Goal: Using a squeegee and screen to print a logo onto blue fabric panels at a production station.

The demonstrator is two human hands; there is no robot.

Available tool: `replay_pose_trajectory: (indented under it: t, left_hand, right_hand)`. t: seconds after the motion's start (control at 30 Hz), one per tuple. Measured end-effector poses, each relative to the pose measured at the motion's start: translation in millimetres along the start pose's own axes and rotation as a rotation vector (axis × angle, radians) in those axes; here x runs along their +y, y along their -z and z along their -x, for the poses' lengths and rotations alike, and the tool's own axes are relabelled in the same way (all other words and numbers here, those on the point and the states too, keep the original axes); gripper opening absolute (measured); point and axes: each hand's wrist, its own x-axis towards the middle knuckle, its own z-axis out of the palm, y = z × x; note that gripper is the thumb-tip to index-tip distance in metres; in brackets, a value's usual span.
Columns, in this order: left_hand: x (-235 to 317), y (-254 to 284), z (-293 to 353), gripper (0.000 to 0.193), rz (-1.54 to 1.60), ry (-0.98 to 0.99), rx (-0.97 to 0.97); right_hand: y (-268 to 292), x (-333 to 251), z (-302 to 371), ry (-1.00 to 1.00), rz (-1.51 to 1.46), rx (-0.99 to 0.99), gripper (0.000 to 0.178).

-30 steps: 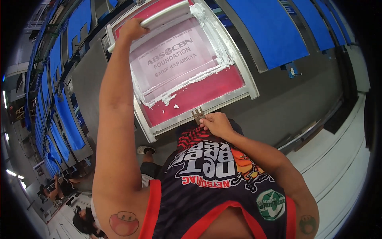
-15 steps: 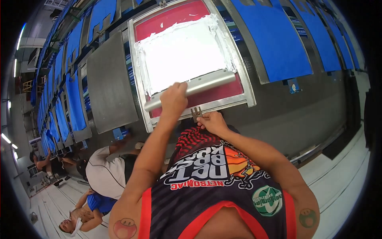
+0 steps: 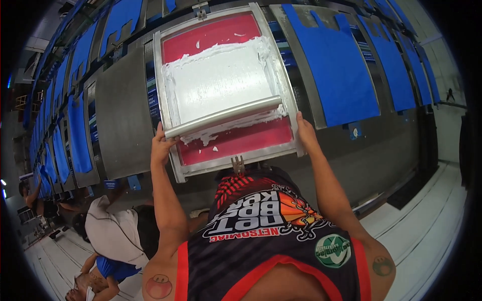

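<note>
A screen-printing frame (image 3: pixel 161 95) with a metal border and red mesh (image 3: pixel 216 32) lies in front of me. White ink (image 3: pixel 216 75) covers the middle of the mesh, thicker along its edges. Across the near part of the ink rests a metal squeegee (image 3: pixel 226 116), with smeared ink along its near side. My left hand (image 3: pixel 161 146) is closed on the frame's left side, close to the squeegee's left end. On the frame's right side my right hand (image 3: pixel 305 134) grips the border, thumb up and the other fingers mostly hidden. A metal bracket (image 3: pixel 238 164) sits at the frame's near edge.
Grey boards stand in a row, several with blue bag-shaped fabric (image 3: pixel 336 75) on them. A bare grey board (image 3: pixel 120 105) is left of the frame. At lower left, a person in a white shirt (image 3: pixel 113 228) bends over, with other people beyond.
My left hand has let go of the squeegee and moved to the frame's left side. My right hand has left the bracket for the right side. The ink looks thinner and greyer.
</note>
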Motion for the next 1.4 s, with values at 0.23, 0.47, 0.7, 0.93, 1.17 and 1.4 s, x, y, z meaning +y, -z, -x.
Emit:
replay_pose_trajectory:
  t: [0.23,0.47,0.7,0.93,1.17,1.4]
  left_hand:
    - [72.7,-10.0,37.5,0.073,0.122,0.062,0.030]
    - [125.1,-126.8,47.0,0.024,-0.028,-0.105,-0.034]
    - [84.8,-345.4,27.8,0.036,0.070,-0.084,-0.119]
    - [95.5,-401.1,18.5,0.030,0.061,-0.092,-0.145]
    - [87.5,-418.8,14.1,0.032,-0.004,-0.132,-0.086]
    - [64.8,-426.3,19.8,0.032,-0.043,-0.180,0.036]
  right_hand:
    - [32.1,-17.2,31.1,-0.029,-0.139,0.079,0.066]
    - [136.3,26.4,23.0,0.022,-0.275,0.203,0.060]
    - [321.2,99.7,-48.3,0.022,-0.048,0.293,0.061]
    - [361.0,108.2,-90.9,0.016,-0.002,0.251,0.064]
    - [370.5,125.5,-137.0,0.095,-0.042,0.203,0.066]
    - [363.5,130.0,-142.3,0.085,0.008,0.184,0.063]
